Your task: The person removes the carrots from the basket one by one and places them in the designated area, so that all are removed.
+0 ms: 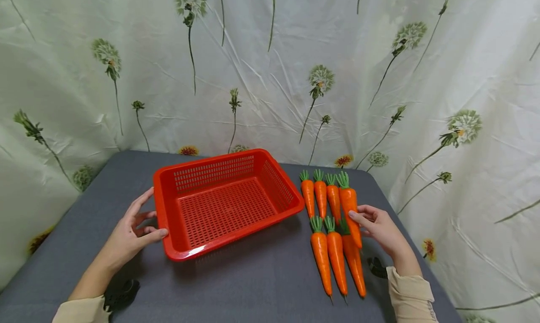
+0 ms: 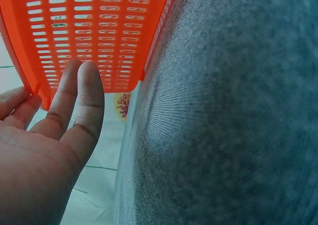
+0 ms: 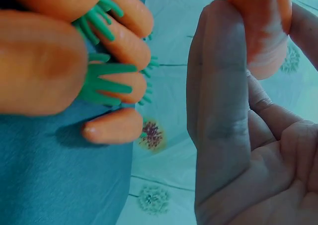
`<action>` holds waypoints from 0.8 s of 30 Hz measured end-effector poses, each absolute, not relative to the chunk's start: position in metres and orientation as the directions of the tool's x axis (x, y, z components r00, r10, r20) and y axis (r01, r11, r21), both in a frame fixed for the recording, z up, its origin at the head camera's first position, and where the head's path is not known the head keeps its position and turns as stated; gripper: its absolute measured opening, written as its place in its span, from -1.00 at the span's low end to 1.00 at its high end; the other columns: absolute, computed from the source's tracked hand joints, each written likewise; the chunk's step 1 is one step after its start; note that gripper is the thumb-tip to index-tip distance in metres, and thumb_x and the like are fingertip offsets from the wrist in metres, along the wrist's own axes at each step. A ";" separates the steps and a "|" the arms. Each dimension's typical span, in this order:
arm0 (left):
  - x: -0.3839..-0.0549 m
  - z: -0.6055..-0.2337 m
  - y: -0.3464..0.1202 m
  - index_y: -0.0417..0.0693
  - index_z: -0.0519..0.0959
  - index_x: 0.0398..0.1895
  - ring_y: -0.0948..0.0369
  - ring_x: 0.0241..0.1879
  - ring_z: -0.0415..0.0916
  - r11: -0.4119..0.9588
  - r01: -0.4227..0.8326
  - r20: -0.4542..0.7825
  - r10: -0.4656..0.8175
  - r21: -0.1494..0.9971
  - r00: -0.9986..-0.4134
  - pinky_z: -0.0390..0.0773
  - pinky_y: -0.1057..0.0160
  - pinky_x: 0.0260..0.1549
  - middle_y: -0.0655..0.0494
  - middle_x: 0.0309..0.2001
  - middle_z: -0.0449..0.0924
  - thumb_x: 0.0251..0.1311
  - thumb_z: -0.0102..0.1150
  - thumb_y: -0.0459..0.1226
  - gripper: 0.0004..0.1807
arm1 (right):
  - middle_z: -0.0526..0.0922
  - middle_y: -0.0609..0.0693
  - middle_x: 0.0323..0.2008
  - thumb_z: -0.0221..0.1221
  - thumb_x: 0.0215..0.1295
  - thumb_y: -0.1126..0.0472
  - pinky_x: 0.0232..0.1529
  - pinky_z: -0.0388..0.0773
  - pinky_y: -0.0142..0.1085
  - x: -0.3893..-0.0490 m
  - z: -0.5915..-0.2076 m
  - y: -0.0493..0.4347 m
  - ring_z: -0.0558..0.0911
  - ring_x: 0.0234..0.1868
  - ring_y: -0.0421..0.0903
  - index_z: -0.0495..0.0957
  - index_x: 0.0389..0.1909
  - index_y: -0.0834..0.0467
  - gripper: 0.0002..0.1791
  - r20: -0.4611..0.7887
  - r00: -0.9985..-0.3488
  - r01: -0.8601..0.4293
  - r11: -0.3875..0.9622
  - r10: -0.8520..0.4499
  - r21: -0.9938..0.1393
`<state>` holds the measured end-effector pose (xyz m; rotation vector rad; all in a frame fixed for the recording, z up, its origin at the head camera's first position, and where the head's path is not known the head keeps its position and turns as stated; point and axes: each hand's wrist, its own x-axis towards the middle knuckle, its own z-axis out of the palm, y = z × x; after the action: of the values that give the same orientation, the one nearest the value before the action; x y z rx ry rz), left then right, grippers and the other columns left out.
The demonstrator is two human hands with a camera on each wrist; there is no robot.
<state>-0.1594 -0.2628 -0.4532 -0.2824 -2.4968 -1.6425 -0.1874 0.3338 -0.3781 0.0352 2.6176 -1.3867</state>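
Note:
A red plastic basket (image 1: 228, 210) with slotted walls stands at the centre-left of the head view. At its left end my left hand (image 1: 131, 227) holds the rim, thumb over the top edge and fingers against the outer wall. The left wrist view shows two fingertips (image 2: 90, 71) close against the slots. On the right, my right hand (image 1: 377, 227) pinches an orange carrot (image 1: 348, 201) with a green top between thumb and fingers, above the other carrots. Its thick orange body (image 3: 263, 31) shows between the fingers in the right wrist view.
Several more carrots lie in two rows right of the basket, a back row (image 1: 320, 196) and a front row (image 1: 336, 257). All rest on a grey cloth-covered table (image 1: 253, 285). A pale curtain (image 1: 261, 88) printed with dandelions hangs behind and around the table.

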 end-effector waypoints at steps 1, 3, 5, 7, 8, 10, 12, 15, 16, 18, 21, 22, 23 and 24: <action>-0.159 -0.453 -0.263 0.29 -0.11 0.63 0.47 0.03 0.36 0.388 0.232 0.219 0.079 0.892 -0.973 0.62 0.38 -0.28 0.18 0.50 -0.01 0.18 0.39 -0.32 0.10 | 0.70 -0.03 -0.09 0.14 0.46 -0.11 0.02 0.66 -0.06 -0.187 -0.379 0.335 0.66 -0.13 -0.26 0.39 0.26 0.32 -0.37 -0.170 -0.984 0.107 0.568 -0.059 -0.816; -0.159 -0.453 -0.262 0.29 -0.11 0.63 0.47 0.04 0.36 0.392 0.234 0.221 0.078 0.890 -0.972 0.62 0.38 -0.28 0.17 0.51 -0.01 0.18 0.39 -0.32 0.10 | 0.70 -0.03 -0.08 0.14 0.45 -0.12 -0.01 0.66 -0.10 -0.185 -0.381 0.338 0.65 -0.13 -0.27 0.40 0.24 0.31 -0.38 -0.177 -0.983 0.118 0.572 -0.049 -0.812; -0.160 -0.453 -0.262 0.29 -0.11 0.63 0.47 0.04 0.35 0.396 0.234 0.222 0.077 0.888 -0.972 0.62 0.39 -0.28 0.17 0.51 -0.01 0.17 0.40 -0.32 0.11 | 0.70 -0.03 -0.07 0.14 0.45 -0.13 -0.03 0.67 -0.15 -0.184 -0.383 0.340 0.65 -0.13 -0.27 0.41 0.24 0.30 -0.38 -0.183 -0.982 0.128 0.573 -0.039 -0.810; -0.160 -0.453 -0.262 0.30 -0.11 0.63 0.47 0.04 0.35 0.396 0.231 0.220 0.074 0.889 -0.973 0.62 0.39 -0.28 0.17 0.51 -0.01 0.17 0.40 -0.31 0.10 | 0.70 -0.03 -0.06 0.13 0.45 -0.14 -0.04 0.66 -0.19 -0.182 -0.385 0.342 0.64 -0.13 -0.28 0.41 0.24 0.30 -0.38 -0.190 -0.981 0.134 0.577 -0.038 -0.806; -0.160 -0.453 -0.262 0.30 -0.11 0.63 0.47 0.04 0.35 0.397 0.229 0.219 0.072 0.889 -0.973 0.62 0.39 -0.28 0.17 0.51 -0.01 0.18 0.40 -0.31 0.10 | 0.70 -0.03 -0.06 0.12 0.46 -0.14 -0.04 0.66 -0.20 -0.181 -0.385 0.343 0.64 -0.13 -0.27 0.41 0.24 0.30 -0.38 -0.193 -0.981 0.137 0.579 -0.036 -0.804; -0.160 -0.453 -0.262 0.30 -0.11 0.63 0.48 0.04 0.35 0.396 0.226 0.216 0.070 0.890 -0.974 0.62 0.39 -0.28 0.18 0.51 -0.01 0.18 0.40 -0.31 0.10 | 0.70 -0.03 -0.06 0.12 0.46 -0.13 -0.03 0.66 -0.18 -0.180 -0.387 0.346 0.64 -0.13 -0.27 0.41 0.25 0.30 -0.38 -0.196 -0.980 0.139 0.586 -0.034 -0.798; -0.160 -0.453 -0.262 0.30 -0.11 0.63 0.48 0.04 0.35 0.393 0.225 0.214 0.071 0.892 -0.974 0.62 0.39 -0.28 0.19 0.51 -0.01 0.19 0.39 -0.31 0.09 | 0.70 -0.01 -0.07 0.10 0.48 -0.12 -0.01 0.66 -0.15 -0.178 -0.390 0.349 0.64 -0.14 -0.27 0.41 0.25 0.31 -0.38 -0.201 -0.979 0.142 0.589 -0.036 -0.796; -0.160 -0.453 -0.263 0.30 -0.10 0.63 0.48 0.04 0.36 0.385 0.227 0.215 0.075 0.895 -0.974 0.62 0.39 -0.28 0.21 0.51 -0.01 0.19 0.38 -0.32 0.08 | 0.70 0.00 -0.08 0.10 0.48 -0.12 0.01 0.66 -0.08 -0.174 -0.394 0.355 0.66 -0.15 -0.27 0.40 0.26 0.32 -0.38 -0.218 -0.976 0.158 0.591 -0.031 -0.791; -0.160 -0.453 -0.263 0.29 -0.10 0.63 0.48 0.04 0.36 0.386 0.229 0.217 0.076 0.894 -0.973 0.62 0.39 -0.28 0.22 0.51 -0.01 0.19 0.38 -0.33 0.08 | 0.71 0.00 -0.08 0.10 0.48 -0.12 0.01 0.66 -0.07 -0.173 -0.396 0.356 0.66 -0.15 -0.27 0.40 0.26 0.33 -0.38 -0.226 -0.974 0.168 0.588 -0.026 -0.791; -0.160 -0.453 -0.262 0.29 -0.10 0.63 0.48 0.04 0.36 0.386 0.232 0.220 0.075 0.893 -0.973 0.62 0.39 -0.29 0.23 0.50 0.00 0.19 0.38 -0.33 0.08 | 0.71 0.00 -0.08 0.10 0.48 -0.12 0.01 0.66 -0.06 -0.170 -0.399 0.359 0.66 -0.15 -0.25 0.39 0.26 0.34 -0.37 -0.244 -0.970 0.190 0.587 -0.013 -0.787; -0.159 -0.453 -0.262 0.28 -0.10 0.63 0.49 0.03 0.36 0.399 0.236 0.227 0.069 0.886 -0.971 0.62 0.39 -0.29 0.23 0.50 0.01 0.17 0.39 -0.33 0.09 | 0.71 0.01 -0.05 0.09 0.48 -0.13 0.00 0.66 -0.05 -0.166 -0.403 0.365 0.65 -0.15 -0.25 0.40 0.25 0.34 -0.37 -0.265 -0.964 0.216 0.589 0.004 -0.779; -0.159 -0.454 -0.262 0.28 -0.10 0.63 0.49 0.03 0.36 0.404 0.237 0.230 0.067 0.884 -0.971 0.62 0.40 -0.29 0.23 0.50 0.01 0.17 0.39 -0.33 0.10 | 0.71 0.02 -0.05 0.09 0.49 -0.12 -0.01 0.66 -0.06 -0.165 -0.404 0.366 0.65 -0.15 -0.25 0.40 0.25 0.34 -0.37 -0.270 -0.963 0.223 0.591 0.009 -0.775; -0.160 -0.453 -0.262 0.28 -0.10 0.63 0.49 0.03 0.36 0.403 0.236 0.229 0.066 0.884 -0.971 0.61 0.40 -0.29 0.23 0.50 0.01 0.17 0.39 -0.33 0.09 | 0.71 0.02 -0.04 0.09 0.49 -0.12 -0.02 0.66 -0.07 -0.163 -0.405 0.368 0.66 -0.15 -0.25 0.40 0.25 0.34 -0.37 -0.277 -0.961 0.231 0.591 0.013 -0.773; -0.160 -0.453 -0.262 0.29 -0.09 0.63 0.49 0.03 0.36 0.407 0.236 0.230 0.064 0.882 -0.971 0.61 0.40 -0.29 0.22 0.50 0.01 0.17 0.40 -0.32 0.10 | 0.71 0.03 -0.03 0.09 0.49 -0.11 -0.02 0.66 -0.07 -0.162 -0.407 0.370 0.66 -0.15 -0.25 0.39 0.25 0.35 -0.37 -0.284 -0.959 0.239 0.591 0.016 -0.771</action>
<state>-0.1596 -0.2619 -0.4529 -0.2687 -2.4975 -1.6058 -0.1619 0.3702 -0.4068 0.2103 2.5736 -1.3019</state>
